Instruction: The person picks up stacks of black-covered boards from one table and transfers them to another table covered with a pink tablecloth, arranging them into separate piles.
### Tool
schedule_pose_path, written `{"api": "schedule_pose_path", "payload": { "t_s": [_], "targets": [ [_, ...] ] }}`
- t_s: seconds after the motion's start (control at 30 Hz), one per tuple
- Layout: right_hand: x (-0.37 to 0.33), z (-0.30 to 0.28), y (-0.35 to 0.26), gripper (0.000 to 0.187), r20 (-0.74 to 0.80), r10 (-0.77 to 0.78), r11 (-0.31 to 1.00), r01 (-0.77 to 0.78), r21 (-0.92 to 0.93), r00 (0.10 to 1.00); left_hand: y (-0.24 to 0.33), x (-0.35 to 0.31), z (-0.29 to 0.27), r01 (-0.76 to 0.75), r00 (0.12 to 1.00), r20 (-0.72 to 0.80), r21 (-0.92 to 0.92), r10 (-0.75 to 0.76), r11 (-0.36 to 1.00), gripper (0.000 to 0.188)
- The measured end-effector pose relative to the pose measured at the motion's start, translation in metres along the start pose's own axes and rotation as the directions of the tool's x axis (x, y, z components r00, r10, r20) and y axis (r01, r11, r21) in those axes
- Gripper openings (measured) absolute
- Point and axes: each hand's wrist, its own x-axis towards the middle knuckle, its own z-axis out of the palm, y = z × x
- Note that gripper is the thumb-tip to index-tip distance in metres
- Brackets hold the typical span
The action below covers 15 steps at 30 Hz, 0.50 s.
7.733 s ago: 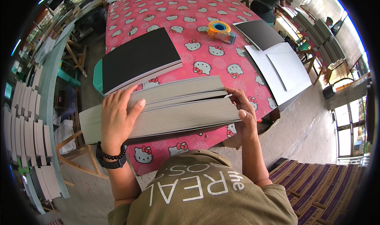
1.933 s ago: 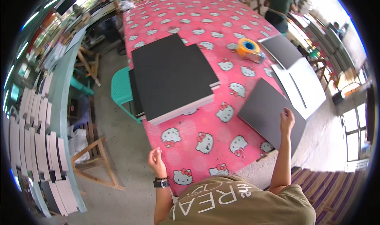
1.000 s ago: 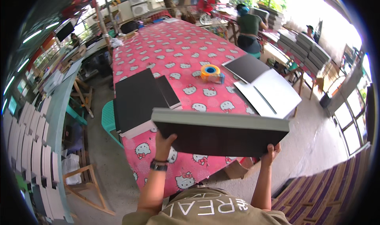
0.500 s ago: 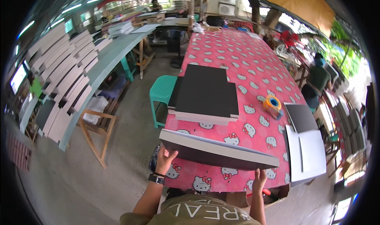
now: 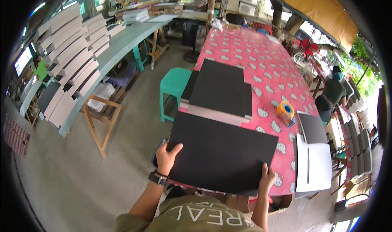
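A thick black-covered book [image 5: 222,154] is held over the near end of the table, its broad black face turned up. My left hand [image 5: 166,157] grips its left edge, thumb on top; my right hand [image 5: 266,178] grips the right edge the same way. The fingers under the book are hidden. Just beyond it lies a stack of similar black-covered books [image 5: 220,87] with pale page edges, not quite squared up. To the right of that stack stands an orange tape dispenser [image 5: 285,108] with a roll of tape.
A pink patterned cloth [image 5: 261,64] covers the table. White sheets [image 5: 314,162] and a black board [image 5: 314,128] lie at its right edge. A green stool [image 5: 174,87] stands to the left. Tall book stacks [image 5: 69,56] fill a teal bench [image 5: 118,48]. A co-worker [image 5: 332,93] is at right.
The book has been turned from showing its page edge to showing its black face upward. Both hands still grip its sides. The view has shifted slightly.
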Motion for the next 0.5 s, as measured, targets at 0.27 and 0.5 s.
{"api": "schedule_pose_path", "payload": {
  "t_s": [0.27, 0.5],
  "targets": [
    [-0.004, 0.058, 0.023, 0.041, 0.390, 0.103, 0.991, -0.062, -0.115, 0.915, -0.056, 0.013, -0.033, 0.185, 0.966, 0.117, 0.318, -0.232, 0.930, 0.051],
    [0.017, 0.075, 0.020, 0.043, 0.430, 0.074, 0.995, -0.038, -0.092, 0.900, -0.087, 0.028, -0.013, 0.142, 0.963, 0.132, 0.498, -0.237, 0.856, 0.057]
  ]
}}
